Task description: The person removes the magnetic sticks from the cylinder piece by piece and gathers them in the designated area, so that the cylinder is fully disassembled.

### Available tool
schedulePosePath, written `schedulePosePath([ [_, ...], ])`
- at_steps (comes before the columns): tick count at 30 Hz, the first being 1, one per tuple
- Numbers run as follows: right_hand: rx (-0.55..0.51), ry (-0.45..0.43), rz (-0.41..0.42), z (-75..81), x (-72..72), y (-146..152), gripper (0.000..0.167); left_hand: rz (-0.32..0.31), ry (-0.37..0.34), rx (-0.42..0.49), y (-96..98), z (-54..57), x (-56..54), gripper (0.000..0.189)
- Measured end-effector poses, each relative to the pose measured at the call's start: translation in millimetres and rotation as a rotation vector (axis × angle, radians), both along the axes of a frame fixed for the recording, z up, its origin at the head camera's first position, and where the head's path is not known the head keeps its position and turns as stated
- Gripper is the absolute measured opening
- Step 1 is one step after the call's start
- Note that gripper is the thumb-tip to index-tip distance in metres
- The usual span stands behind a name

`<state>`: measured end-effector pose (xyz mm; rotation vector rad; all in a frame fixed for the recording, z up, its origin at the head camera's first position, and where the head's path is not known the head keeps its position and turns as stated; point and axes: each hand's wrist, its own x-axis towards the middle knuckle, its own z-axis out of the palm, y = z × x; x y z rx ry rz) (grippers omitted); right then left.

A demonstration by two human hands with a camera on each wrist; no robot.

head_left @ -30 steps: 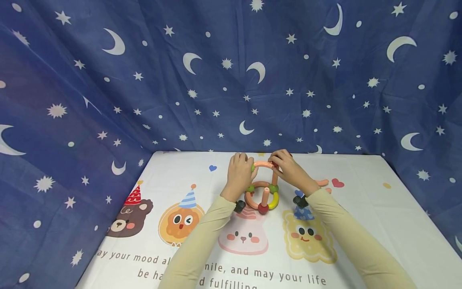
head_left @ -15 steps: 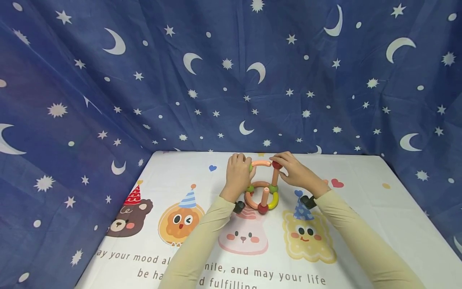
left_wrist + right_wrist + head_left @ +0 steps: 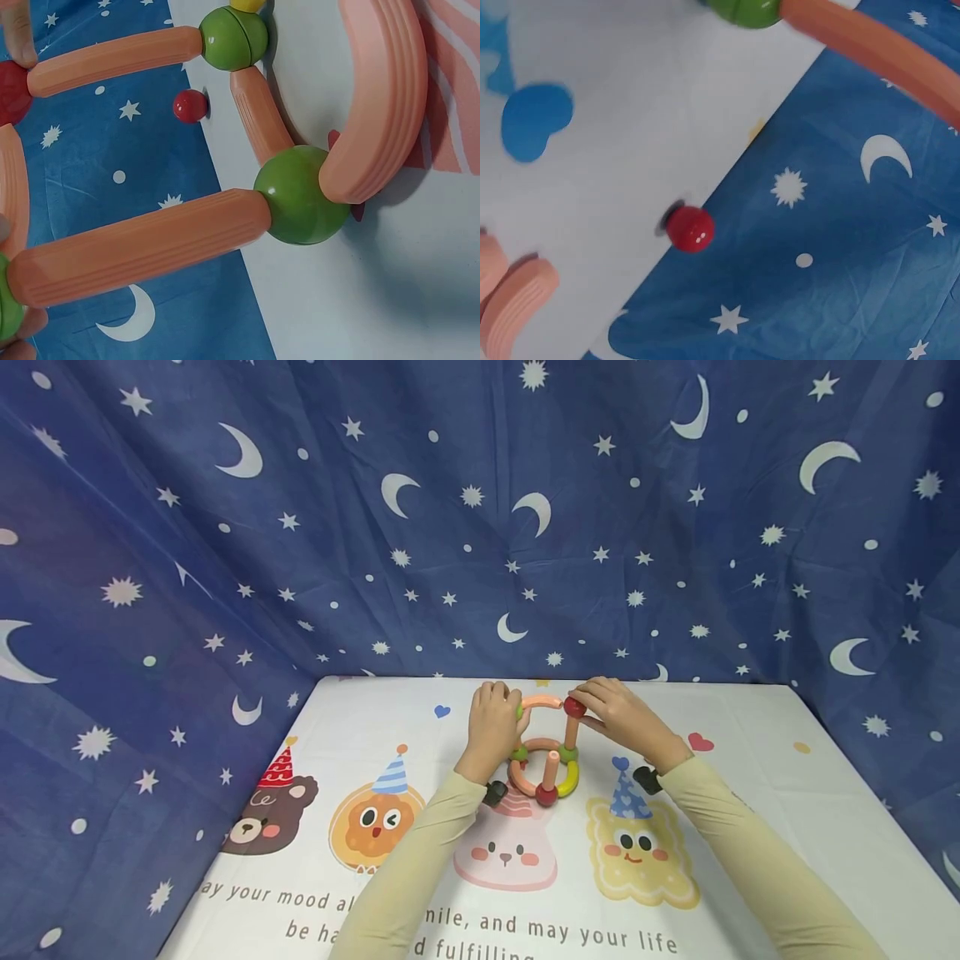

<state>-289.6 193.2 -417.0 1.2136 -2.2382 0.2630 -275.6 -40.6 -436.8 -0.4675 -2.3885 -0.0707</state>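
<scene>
My left hand [image 3: 493, 727] grips a green ball [image 3: 519, 711] atop the back left upright stick [image 3: 142, 244]. From that ball a peach curved stick [image 3: 542, 701] reaches toward a red ball [image 3: 574, 707] on the back right upright stick [image 3: 572, 732]. My right hand [image 3: 618, 714] pinches this red ball. In the head view a small gap shows between the curved stick's end and the red ball. Below lies a ring of curved sticks, one of them yellow [image 3: 570, 779], joined by balls. A short peach stick [image 3: 551, 768] stands in the front red ball [image 3: 547, 795]. The right wrist view shows no hand.
A loose red ball [image 3: 691, 229] lies near the table's back edge. Loose peach curved sticks [image 3: 517, 300] lie to the right, hidden behind my right arm in the head view. A blue curtain [image 3: 480, 527] with moons and stars hangs behind the printed white tablecloth [image 3: 420, 718].
My right hand has shifted slightly right, uncovering the red ball it holds. The curved stick's right end now shows apart from that hand. The left hand has barely moved.
</scene>
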Motion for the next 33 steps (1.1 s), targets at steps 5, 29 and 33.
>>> schedulePosePath([
  [5, 0.012, 0.085, -0.01, -4.2, -0.4, 2.4, 0.047, 0.002, -0.001, -0.012, -0.4, -0.9, 0.5, 0.024],
  [29, -0.132, 0.187, -0.017, -21.7, -5.1, 7.9, 0.042, 0.012, 0.012, -0.024, -0.3, -1.4, 2.1, 0.026],
  [33, -0.197, 0.19, -0.064, -26.4, -2.8, 10.4, 0.045, 0.013, 0.008, -0.023, -1.0, -1.7, 1.8, 0.026],
])
